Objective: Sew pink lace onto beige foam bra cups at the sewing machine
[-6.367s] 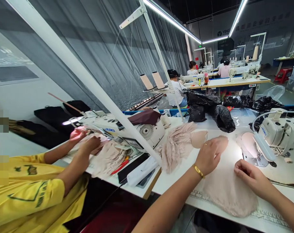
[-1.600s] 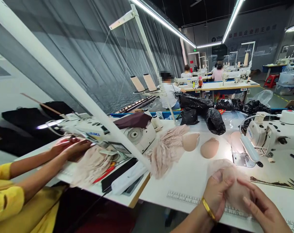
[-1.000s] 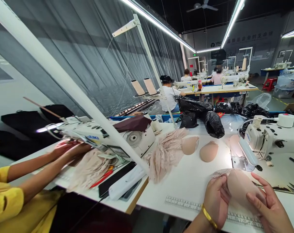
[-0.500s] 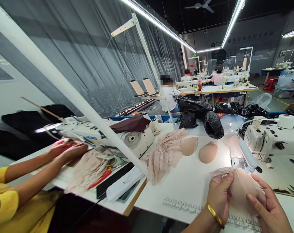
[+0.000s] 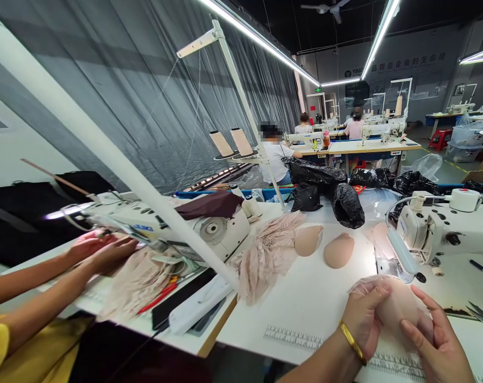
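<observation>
just before the right-hand white sewing machine [image 5: 471, 221], the left hand [image 5: 363, 319] is pinching the lacy edge of a beige piece [image 5: 399, 303] under its thumb; the right hand [image 5: 441, 338] is clasping the opposite side. both are apparently aligning it, and the next move is probably calling for a light, even hold. left of the machine, a loose cup [image 5: 339, 250] is lying; farther left, crumpled lacy fabric [image 5: 265, 258] is spreading.
</observation>
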### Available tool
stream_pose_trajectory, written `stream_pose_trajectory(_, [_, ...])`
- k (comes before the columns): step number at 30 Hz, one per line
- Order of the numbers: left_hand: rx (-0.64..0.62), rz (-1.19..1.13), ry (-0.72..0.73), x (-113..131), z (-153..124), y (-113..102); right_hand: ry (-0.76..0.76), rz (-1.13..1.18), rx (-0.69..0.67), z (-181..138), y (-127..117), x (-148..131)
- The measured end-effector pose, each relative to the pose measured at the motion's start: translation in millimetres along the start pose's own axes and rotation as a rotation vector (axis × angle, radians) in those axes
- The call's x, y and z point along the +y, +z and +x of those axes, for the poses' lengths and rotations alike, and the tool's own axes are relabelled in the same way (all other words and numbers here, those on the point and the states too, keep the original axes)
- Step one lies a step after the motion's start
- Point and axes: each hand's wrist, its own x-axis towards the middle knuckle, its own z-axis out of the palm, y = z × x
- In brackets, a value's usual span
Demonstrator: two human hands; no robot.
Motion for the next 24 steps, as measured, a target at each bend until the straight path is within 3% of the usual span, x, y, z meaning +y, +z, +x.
stream_pose_trajectory(3, [0.002, 0.018, 0.019, 8.4, 0.2, -0.8, -0.060, -0.132, -0.082, -1.3, -14.4, 7.7])
stream_pose_trajectory(5, [-0.079, 0.122, 0.020, 19.4, -1.8, -5.2, -0.123, -0.242, -0.158, 0.2, -29.1, 8.8])
stream_pose_trajectory(7, [-0.353, 0.437, 0.038, 32.7, -3.6, -12.1, -0.272, -0.427, -0.250, 6.7, -45.0, 3.5])
stream_pose_trajectory(10, [-0.923, 1.001, 0.075, 49.4, 0.9, -21.3, -0.649, -0.818, -0.437, 29.2, -61.4, -15.0])
stream_pose_trajectory(12, [-1.138, 1.260, 0.133, 54.5, 11.7, -23.4, -0.777, -0.938, -0.510, 51.8, -63.6, -29.4])
stream_pose_trajectory(15, [-1.242, 1.709, 0.315, 55.0, 37.3, -20.9, -1.053, -1.207, -0.614, 86.8, -58.3, -44.6])
stream_pose_trajectory(17, [-1.277, 1.925, 0.358, 54.2, 54.6, -18.0, -1.181, -1.352, -0.610, 102.9, -55.5, -48.6])
stream_pose_trajectory(20, [-1.245, 1.960, 0.309, 52.8, 69.0, -15.6, -1.104, -1.384, -0.567, 110.5, -59.4, -49.0])
stream_pose_trajectory(24, [-1.106, 1.960, 0.283, 45.7, 64.1, -16.8, -1.007, -1.390, -0.619, 105.8, -70.4, -48.6])
